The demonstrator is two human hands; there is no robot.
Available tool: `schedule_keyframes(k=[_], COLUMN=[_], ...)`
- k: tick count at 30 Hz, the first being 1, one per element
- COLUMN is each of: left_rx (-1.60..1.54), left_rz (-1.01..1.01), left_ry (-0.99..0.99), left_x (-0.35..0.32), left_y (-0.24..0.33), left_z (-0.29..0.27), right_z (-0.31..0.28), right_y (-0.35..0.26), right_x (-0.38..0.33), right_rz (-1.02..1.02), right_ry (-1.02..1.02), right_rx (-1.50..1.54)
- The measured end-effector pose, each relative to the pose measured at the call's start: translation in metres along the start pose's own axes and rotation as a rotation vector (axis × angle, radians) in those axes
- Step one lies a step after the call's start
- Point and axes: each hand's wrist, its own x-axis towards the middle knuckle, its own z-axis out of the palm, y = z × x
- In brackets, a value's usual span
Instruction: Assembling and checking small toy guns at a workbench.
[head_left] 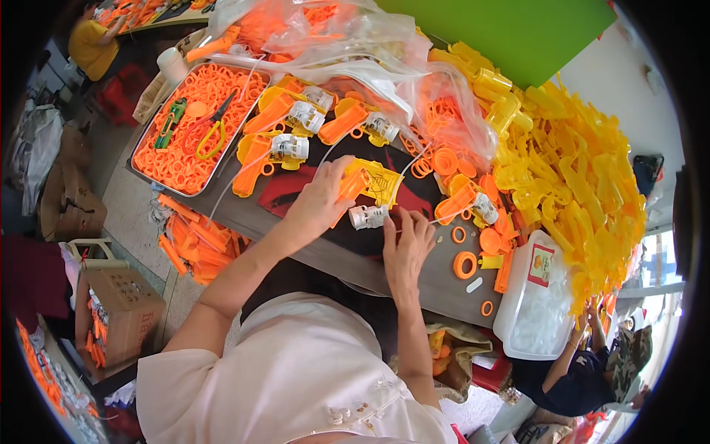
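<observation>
In front of me lies a yellow plastic shell [375,181] with an orange handle-like piece [355,183] in it. A white printed cylinder [368,217] sits at its near end. Fingers of my left hand [316,203] are wrapped round the orange piece and the shell's left side. My right hand [409,243] is bent beside the cylinder, thumb and fingertips close together; what lies between them is too small to make out. A similar assembly [464,198] rests just beyond my right hand. Several more [275,152] stand in rows past my left hand.
A metal tray [139,164] of orange rings holds scissors [224,107] at the left. Yellow shells form a tall heap [569,177] at the right. A translucent tub [510,325] stands at the near right, by loose orange rings [464,265]. Plastic bags [333,37] cover the far side.
</observation>
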Motion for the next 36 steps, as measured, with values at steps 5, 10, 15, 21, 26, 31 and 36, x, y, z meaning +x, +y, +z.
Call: schedule_keyframes(k=[5, 10, 15, 21, 26, 31, 36], left_rx=[0.328, 0.505, 0.505, 0.304, 0.337, 0.160, 0.055], left_rz=[-0.059, 0.106, 0.144, 0.129, 0.205, 0.185, 0.141], left_ry=[-0.153, -0.055, -0.124, 0.024, 0.079, 0.101, 0.078], left_x=[-0.010, -0.018, -0.018, -0.011, -0.009, -0.011, -0.011], left_y=[0.012, -0.001, -0.007, -0.004, -0.017, -0.024, -0.026], left_z=[0.012, 0.022, 0.019, 0.016, 0.021, 0.027, 0.027], right_z=[0.016, -0.005, -0.001, 0.007, 0.017, 0.023, 0.020], right_y=[-0.011, -0.031, 0.006, 0.013, 0.004, 0.014, 0.006], right_x=[-0.006, 0.019, 0.067, 0.066, 0.060, 0.062, 0.062], right_rz=[0.038, 0.011, 0.043, -0.199, -0.266, -0.262, -0.174], right_ry=[0.028, 0.117, -0.062, -0.021, -0.070, -0.144, -0.080], right_rx=[0.010, -0.073, -0.036, 0.182, 0.181, 0.180, 0.162])
